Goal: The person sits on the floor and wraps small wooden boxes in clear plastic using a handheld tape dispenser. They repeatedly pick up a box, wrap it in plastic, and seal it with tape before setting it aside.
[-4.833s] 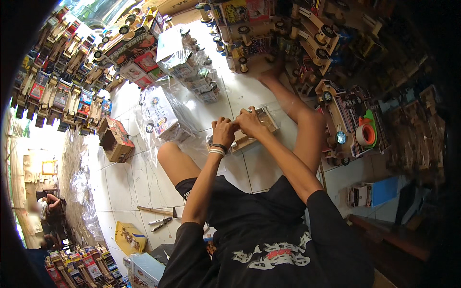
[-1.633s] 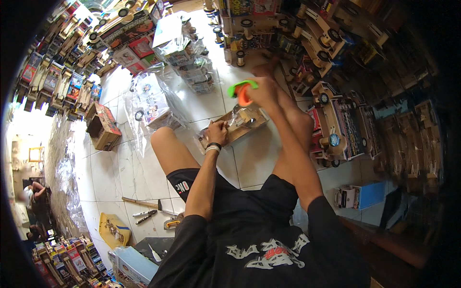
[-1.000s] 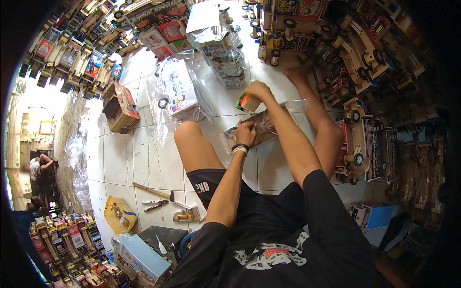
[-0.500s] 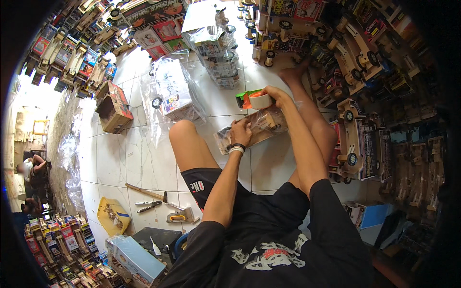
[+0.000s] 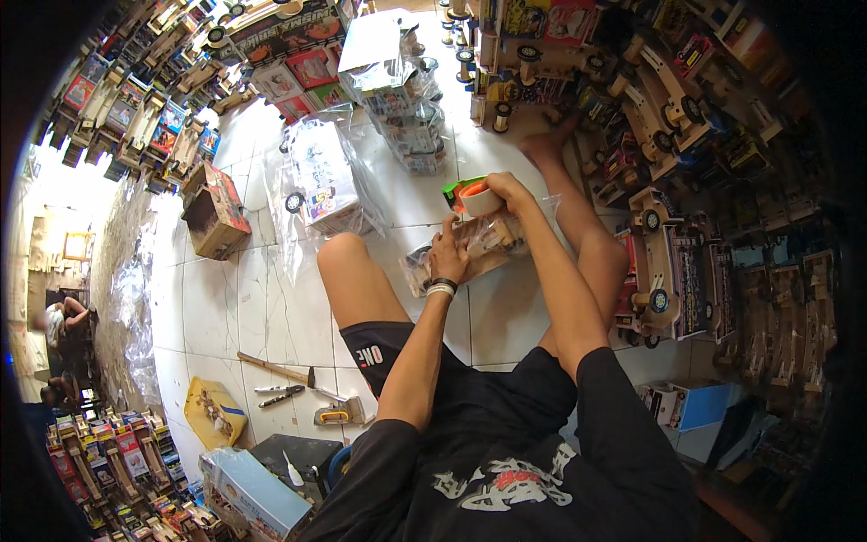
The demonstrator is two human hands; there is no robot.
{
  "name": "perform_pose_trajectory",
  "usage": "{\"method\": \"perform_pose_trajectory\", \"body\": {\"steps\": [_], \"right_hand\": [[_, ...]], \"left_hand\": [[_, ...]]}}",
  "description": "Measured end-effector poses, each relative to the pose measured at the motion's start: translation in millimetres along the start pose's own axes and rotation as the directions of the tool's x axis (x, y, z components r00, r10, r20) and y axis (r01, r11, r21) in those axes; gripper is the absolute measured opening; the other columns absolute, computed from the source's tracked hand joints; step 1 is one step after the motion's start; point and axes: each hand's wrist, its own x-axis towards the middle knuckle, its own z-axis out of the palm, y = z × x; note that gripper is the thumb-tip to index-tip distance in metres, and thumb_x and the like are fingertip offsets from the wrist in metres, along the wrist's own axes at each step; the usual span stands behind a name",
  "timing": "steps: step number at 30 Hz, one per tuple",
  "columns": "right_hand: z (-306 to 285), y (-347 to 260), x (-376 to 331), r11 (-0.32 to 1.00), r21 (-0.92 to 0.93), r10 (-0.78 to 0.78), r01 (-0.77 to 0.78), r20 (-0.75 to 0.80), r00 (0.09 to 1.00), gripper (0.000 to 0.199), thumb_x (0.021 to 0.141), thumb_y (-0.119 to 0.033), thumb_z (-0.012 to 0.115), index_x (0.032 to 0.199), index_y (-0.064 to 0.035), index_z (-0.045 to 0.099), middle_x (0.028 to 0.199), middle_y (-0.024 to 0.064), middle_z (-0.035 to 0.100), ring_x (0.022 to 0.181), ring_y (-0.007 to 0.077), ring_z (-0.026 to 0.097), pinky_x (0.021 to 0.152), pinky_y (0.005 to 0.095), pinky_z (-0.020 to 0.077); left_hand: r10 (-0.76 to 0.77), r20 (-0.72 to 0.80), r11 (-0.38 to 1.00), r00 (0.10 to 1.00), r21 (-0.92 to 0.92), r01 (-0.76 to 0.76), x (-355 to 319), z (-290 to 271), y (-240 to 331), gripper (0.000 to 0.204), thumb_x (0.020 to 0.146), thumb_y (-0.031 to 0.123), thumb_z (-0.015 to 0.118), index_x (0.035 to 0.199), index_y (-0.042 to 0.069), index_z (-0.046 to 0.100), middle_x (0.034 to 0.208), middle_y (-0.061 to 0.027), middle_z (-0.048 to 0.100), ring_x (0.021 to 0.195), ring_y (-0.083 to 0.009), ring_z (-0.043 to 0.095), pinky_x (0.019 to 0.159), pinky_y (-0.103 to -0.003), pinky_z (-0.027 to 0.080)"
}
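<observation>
Wooden toy truck in clear plastic wrap (image 5: 474, 246) lies across the person's lap area, between the bent left knee and the stretched right leg, just above the white tiled floor (image 5: 226, 307). The left hand (image 5: 449, 257) lies flat on top of the wrapped toy, fingers spread and pressing down, a pale wristband at the wrist; it clasps nothing. The right hand (image 5: 506, 191) is raised just above the far end of the package, fingers curled tight around a tape dispenser with a green and orange body (image 5: 470, 195), whose roll of tape touches or nearly touches the wrap. Both forearms reach forward from the lower edge, the right one straighter and higher. Beyond the hands stands a stack of wrapped toy boxes (image 5: 402, 99), and to the left of the knee a larger bagged toy box (image 5: 325, 176). Rows of wooden toy trucks (image 5: 668, 271) crowd the right side, close to the right leg. Behind the left hip, on the tiles, lie a hammer (image 5: 275, 369), pliers (image 5: 278, 393) and a yellow tray (image 5: 215, 413). An open cardboard box (image 5: 214, 210) sits further left.
</observation>
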Motion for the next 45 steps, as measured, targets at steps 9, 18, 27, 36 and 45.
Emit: {"method": "perform_pose_trajectory", "body": {"steps": [9,18,27,36,45], "right_hand": [[2.3,5.1,4.1,0.968,-0.25,-0.032,0.017,-0.054,0.998,0.031,0.084,-0.01,0.058,0.108,0.0013,0.074,0.098,0.0173,0.073,0.078,0.0296,0.071,0.064,0.0442,0.0584],[-8.5,-12.1,-12.7,0.867,-0.47,-0.153,0.165,0.064,0.986,0.034,0.079,-0.013,0.058,0.104,-0.0004,0.078,0.097,0.0155,0.076,0.08,0.0263,0.071,0.074,0.0393,0.0578],[-12.3,-19.3,-11.6,0.765,-0.6,-0.183,0.235,0.147,0.972,0.041,0.082,-0.027,0.059,0.112,-0.0095,0.08,0.114,0.0256,0.075,0.105,0.0415,0.074,0.092,0.0458,0.0573],[-10.1,-40.5,-25.4,0.676,-0.668,-0.253,0.311,0.187,0.949,0.041,0.081,-0.028,0.061,0.114,-0.0155,0.081,0.112,0.0238,0.076,0.104,0.04,0.074,0.091,0.045,0.0579],[-4.9,-51.7,-36.9,0.529,-0.741,-0.288,0.415,0.303,0.908,0.045,0.075,-0.024,0.063,0.115,-0.0161,0.081,0.109,0.0229,0.077,0.102,0.039,0.075,0.091,0.0455,0.0593]], "left_hand": [[0.103,-0.03,0.982,0.994,0.164,-0.096,-0.3,2.0,-4.1,0.083,0.092,0.015,0.073,0.161,0.043,0.036,0.09,-0.0213,0.064,0.082,-0.04,0.068,0.077,-0.053,0.054],[0.109,0.133,0.972,0.985,0.195,-0.134,2.4,0.0,-3.5,0.078,0.094,0.005,0.064,0.162,0.033,0.038,0.095,-0.0146,0.073,0.096,-0.0332,0.072,0.118,-0.057,0.039],[0.265,0.105,0.919,0.959,0.275,-0.284,6.4,17.8,-24.0,0.073,0.095,0.008,0.064,0.162,0.021,0.038,0.088,-0.015,0.069,0.089,-0.0346,0.069,0.116,-0.06,0.038],[0.26,0.173,0.899,0.95,0.315,-0.304,2.4,7.0,-13.7,0.085,0.091,0.004,0.066,0.166,0.02,0.029,0.089,-0.0141,0.069,0.087,-0.0334,0.069,0.114,-0.06,0.039],[0.358,0.147,0.847,0.922,0.365,-0.387,7.7,17.1,-29.6,0.082,0.091,0.007,0.067,0.164,0.014,0.03,0.086,-0.0137,0.069,0.085,-0.0334,0.069,0.111,-0.061,0.041]]}}
